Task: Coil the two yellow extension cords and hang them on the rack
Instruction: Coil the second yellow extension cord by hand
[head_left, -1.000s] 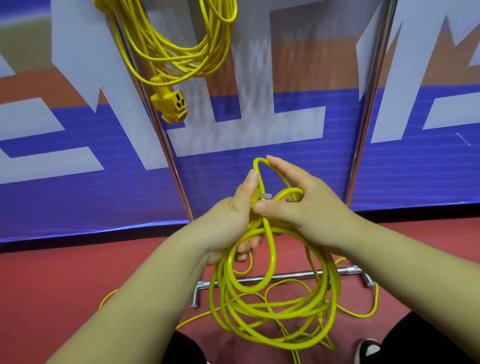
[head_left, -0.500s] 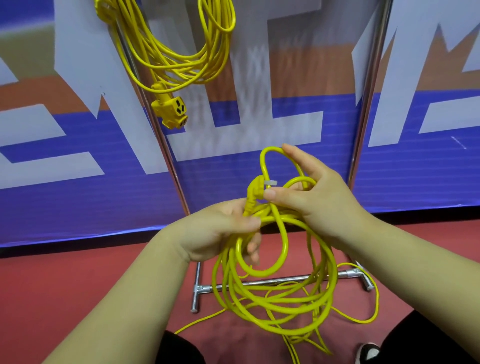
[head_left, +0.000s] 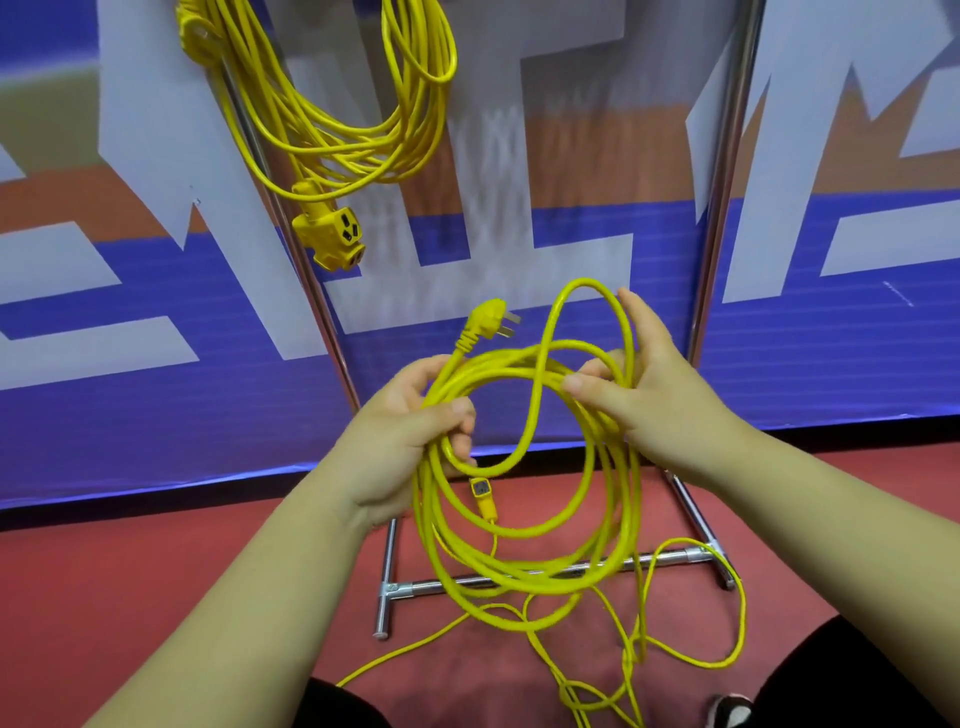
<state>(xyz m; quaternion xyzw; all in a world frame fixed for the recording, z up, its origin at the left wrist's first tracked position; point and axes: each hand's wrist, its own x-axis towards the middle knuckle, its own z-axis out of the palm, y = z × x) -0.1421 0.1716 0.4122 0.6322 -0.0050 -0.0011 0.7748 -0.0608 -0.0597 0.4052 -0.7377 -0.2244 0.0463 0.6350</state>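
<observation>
Nearest the camera, dark trouser legs fill the bottom corners and the toe of a shoe shows at the lower right; two bare forearms reach forward from there. On the red floor between them loose strands of a yellow cord trail and loop, some lying across the metal foot bar of the rack. Above the floor the same cord is gathered into a large coil held up in front of the person; the left hand is clenched round the left side of the bundle, thumb over the strands; the right hand pinches the right side between thumb and fingers, with the index finger stretched up along a single tall loop that rises above the coil. The cord's plug sticks up just above the left hand, its metal prongs pointing right; a small yellow socket end hangs inside the coil below the left hand. Beyond the hands two slanted chrome posts of the rack rise to the top edge; a second cord, already coiled, hangs at the upper left against the left post, its chunky socket block dangling lowest. Behind everything stands a blue, white and orange banner.
</observation>
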